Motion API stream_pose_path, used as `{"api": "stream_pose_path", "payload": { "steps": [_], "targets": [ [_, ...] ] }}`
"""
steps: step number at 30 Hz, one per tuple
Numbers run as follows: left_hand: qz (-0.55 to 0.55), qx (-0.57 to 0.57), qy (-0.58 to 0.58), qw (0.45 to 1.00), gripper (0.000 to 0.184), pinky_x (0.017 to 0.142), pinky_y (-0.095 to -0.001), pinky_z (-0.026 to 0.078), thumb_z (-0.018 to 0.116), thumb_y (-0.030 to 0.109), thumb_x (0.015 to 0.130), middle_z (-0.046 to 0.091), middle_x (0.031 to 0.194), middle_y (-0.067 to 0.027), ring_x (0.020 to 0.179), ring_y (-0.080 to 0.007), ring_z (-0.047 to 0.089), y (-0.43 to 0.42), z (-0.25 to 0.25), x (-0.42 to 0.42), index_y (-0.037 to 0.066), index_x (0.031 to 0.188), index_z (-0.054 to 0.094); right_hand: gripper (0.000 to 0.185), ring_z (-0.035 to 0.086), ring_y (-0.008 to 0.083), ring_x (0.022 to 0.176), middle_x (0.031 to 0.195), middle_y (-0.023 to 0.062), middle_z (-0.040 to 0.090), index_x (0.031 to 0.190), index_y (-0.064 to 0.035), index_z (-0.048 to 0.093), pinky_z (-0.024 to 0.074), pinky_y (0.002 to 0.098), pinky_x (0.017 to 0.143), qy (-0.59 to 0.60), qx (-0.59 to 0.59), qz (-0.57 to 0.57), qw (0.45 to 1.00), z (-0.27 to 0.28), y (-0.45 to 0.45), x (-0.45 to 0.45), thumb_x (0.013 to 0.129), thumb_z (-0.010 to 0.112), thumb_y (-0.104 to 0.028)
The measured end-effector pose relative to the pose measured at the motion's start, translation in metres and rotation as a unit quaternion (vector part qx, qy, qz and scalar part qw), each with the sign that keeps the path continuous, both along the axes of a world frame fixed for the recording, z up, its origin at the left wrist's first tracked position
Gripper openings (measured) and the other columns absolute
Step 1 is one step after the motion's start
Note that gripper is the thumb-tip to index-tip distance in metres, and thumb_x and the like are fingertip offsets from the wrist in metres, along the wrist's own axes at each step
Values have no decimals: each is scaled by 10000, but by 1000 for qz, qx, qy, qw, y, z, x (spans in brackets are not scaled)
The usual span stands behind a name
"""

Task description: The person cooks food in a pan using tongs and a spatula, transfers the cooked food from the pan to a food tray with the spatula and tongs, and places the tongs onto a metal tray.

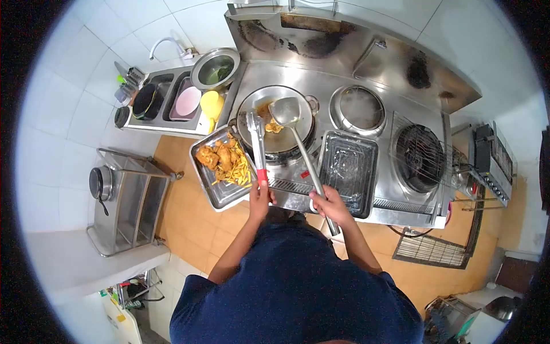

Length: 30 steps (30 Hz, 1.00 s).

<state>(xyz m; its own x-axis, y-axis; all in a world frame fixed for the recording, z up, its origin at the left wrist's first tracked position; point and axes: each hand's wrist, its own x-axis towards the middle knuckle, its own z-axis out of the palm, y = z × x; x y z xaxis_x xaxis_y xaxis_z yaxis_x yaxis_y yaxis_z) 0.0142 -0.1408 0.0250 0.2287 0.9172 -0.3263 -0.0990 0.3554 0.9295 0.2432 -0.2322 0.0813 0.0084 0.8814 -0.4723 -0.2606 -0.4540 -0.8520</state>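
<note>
My left hand point(260, 200) is closed around the red grip of metal tongs point(257, 143), whose tips reach over the wok point(295, 135). My right hand point(333, 206) grips the long handle of a wok spatula point(285, 111), its broad blade over the middle of the wok. Below the blade, near the tongs, a golden fried piece point(274, 126) shows; whether either tool touches it I cannot tell. Brown liquid lies in the wok. Just left of the tongs, a metal tray point(220, 199) holds fried chicken point(216, 155) and french fries point(236, 172).
A dark, wet tray point(348, 172) lies right of the spatula. Behind it stands a round pot point(361, 109), and farther right a wire grate point(423, 155) covers a burner. A sink point(166, 86) with bowls is at the left, above a steel cart point(132, 195).
</note>
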Motion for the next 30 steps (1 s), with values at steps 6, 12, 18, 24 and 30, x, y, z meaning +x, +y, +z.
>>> {"api": "stream_pose_path", "payload": {
  "steps": [6, 12, 18, 24, 30],
  "targets": [
    [44, 56, 29, 997, 300, 463, -260, 437, 496, 363, 1047, 469, 590, -2, 481, -94, 463, 2, -7, 6, 64, 1031, 491, 152, 432, 48, 438, 676, 6, 540, 966, -42, 532, 321, 225, 394, -34, -8, 28, 999, 4, -8, -1, 994, 583, -182],
    [56, 40, 50, 996, 262, 445, -247, 383, 581, 314, 1014, 467, 586, 14, 473, -76, 442, 6, -3, 0, 69, 990, 490, 132, 464, 69, 450, 692, 34, 574, 982, -26, 550, 355, 254, 401, -62, -33, 18, 997, 8, -13, -13, 959, 582, -152],
    [58, 95, 80, 991, 285, 457, -232, 374, 689, 285, 949, 520, 641, 23, 499, -52, 452, 28, 7, -32, 67, 963, 506, 179, 472, 81, 450, 690, 28, 545, 1017, 0, 565, 373, 262, 407, -151, -20, -2, 988, 7, -4, -30, 866, 601, -89],
    [41, 191, 196, 961, 315, 534, -304, 392, 719, 265, 912, 538, 686, -36, 596, -124, 477, 53, 9, -72, 31, 916, 510, 132, 502, 109, 470, 630, 26, 525, 911, -7, 557, 394, 298, 419, -320, 3, -14, 947, -6, 8, -42, 861, 611, -117],
    [-38, 187, 242, 951, 311, 524, -309, 385, 694, 268, 931, 502, 672, -28, 587, -120, 465, 75, 8, -105, 25, 901, 502, 146, 511, 104, 460, 615, 27, 528, 820, -25, 536, 396, 286, 407, -312, -82, -36, 946, 31, 28, -59, 865, 614, -140]
  ]
}}
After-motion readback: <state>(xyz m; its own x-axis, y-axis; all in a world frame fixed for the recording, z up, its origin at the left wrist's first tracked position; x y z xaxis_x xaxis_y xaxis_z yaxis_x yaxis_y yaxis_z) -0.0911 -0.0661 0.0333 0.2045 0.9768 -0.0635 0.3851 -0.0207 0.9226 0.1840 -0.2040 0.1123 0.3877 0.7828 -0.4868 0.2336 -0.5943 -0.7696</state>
